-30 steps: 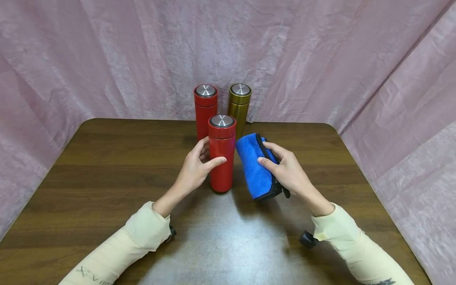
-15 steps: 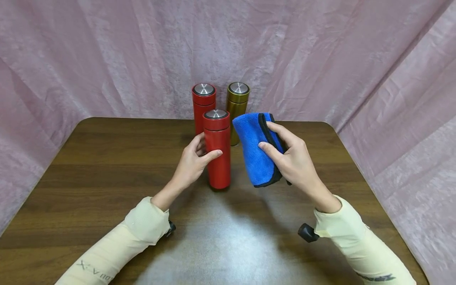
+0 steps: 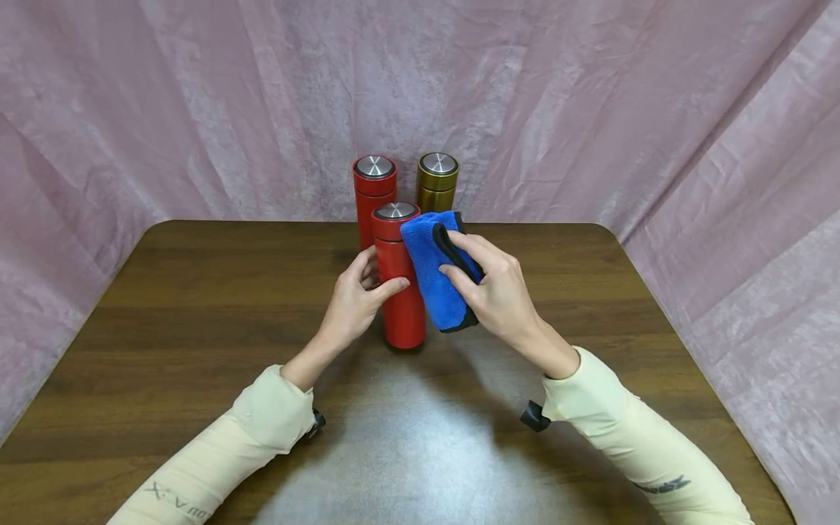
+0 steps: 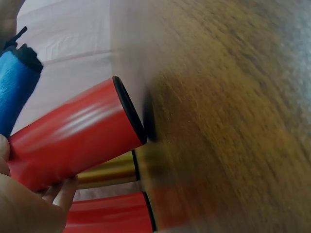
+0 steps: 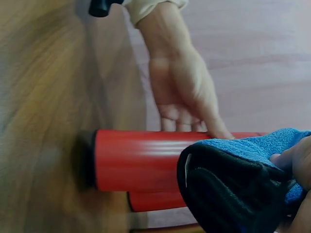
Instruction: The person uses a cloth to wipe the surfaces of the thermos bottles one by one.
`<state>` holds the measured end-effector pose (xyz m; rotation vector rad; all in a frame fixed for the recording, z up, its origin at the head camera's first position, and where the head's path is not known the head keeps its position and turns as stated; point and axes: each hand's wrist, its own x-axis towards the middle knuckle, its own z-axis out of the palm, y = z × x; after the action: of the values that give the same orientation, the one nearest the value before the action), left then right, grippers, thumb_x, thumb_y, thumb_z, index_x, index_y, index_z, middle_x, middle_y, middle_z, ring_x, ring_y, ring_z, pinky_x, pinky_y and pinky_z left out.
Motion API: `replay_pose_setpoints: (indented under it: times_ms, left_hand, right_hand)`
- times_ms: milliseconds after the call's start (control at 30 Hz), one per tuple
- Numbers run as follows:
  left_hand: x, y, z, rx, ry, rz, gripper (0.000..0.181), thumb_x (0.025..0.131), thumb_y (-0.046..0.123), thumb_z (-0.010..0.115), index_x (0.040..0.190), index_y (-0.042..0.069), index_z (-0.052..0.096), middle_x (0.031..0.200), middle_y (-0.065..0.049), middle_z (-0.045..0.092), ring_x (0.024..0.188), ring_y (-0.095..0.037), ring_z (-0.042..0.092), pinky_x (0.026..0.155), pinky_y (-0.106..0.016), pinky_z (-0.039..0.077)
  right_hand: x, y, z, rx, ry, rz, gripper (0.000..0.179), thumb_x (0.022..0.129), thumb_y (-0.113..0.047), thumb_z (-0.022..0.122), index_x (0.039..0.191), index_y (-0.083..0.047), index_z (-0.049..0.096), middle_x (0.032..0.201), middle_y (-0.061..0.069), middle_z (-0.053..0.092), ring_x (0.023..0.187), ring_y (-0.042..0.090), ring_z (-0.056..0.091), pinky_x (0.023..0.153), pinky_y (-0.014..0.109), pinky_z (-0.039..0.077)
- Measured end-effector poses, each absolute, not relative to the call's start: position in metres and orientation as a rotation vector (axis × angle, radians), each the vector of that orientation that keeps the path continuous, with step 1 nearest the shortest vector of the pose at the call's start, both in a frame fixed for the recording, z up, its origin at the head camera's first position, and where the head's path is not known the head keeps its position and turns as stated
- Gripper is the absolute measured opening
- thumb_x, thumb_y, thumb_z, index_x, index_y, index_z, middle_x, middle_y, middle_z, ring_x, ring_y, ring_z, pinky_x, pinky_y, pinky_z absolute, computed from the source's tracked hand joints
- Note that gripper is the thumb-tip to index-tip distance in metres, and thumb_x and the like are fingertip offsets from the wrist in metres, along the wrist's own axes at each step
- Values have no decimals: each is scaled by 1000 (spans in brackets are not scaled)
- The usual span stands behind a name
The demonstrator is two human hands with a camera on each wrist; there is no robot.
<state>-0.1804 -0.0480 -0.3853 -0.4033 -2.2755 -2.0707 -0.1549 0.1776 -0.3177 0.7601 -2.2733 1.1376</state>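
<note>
In the head view my left hand (image 3: 351, 299) grips the front red thermos flask (image 3: 403, 313), thumb across its side and fingers behind. The left wrist view has this flask (image 4: 77, 131) leaning, one edge of its black base close to the wooden table. My right hand (image 3: 502, 288) holds a folded blue cloth (image 3: 429, 273) with black trim, thumb on the near face. The cloth overlaps the flask's upper right side, just under the silver-topped lid. Seen from the right wrist, the cloth (image 5: 262, 150) covers the flask's lid end.
Behind the held flask stand a second red flask (image 3: 375, 208) and a gold flask (image 3: 437, 191), the gold one partly hidden by the cloth. The brown table (image 3: 197, 306) reaches back to a pink curtain (image 3: 262, 109), which also runs along both sides.
My right hand raised the cloth, then brought it left against the front flask. The left hand, still gripping that flask, shifted it slightly left and back. The rear flasks stayed in place.
</note>
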Motion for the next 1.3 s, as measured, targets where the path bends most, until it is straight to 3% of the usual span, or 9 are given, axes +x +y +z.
replay_pose_setpoints:
  times_ms: [333,667,1300]
  left_hand:
    - [-178,-49,-385,-366,-2276,-2048,63,93,9,78,147,-1,47,132,-22,64,117,-35,65,103,-47,53]
    - [-178,-50,-385,-351,-2283,-2036,65,93,12,79,147,-1,47,133,-22,64,119,-35,64,104,-47,52]
    - [-175,-48,-381,-398,-2327,-2041,67,93,14,80,150,3,47,133,-18,64,116,-33,66,100,-47,55]
  right_hand:
    - [-151,179,-342,795,-2422,1076,41,90,-1,79,129,4,68,118,17,71,106,29,70,92,45,58]
    - [-138,186,-362,841,-2584,1025,43,90,0,78,131,7,66,124,22,69,115,34,68,98,48,56]
    - [-121,191,-364,910,-3096,826,43,94,-5,75,135,4,63,133,21,66,123,36,63,100,50,54]
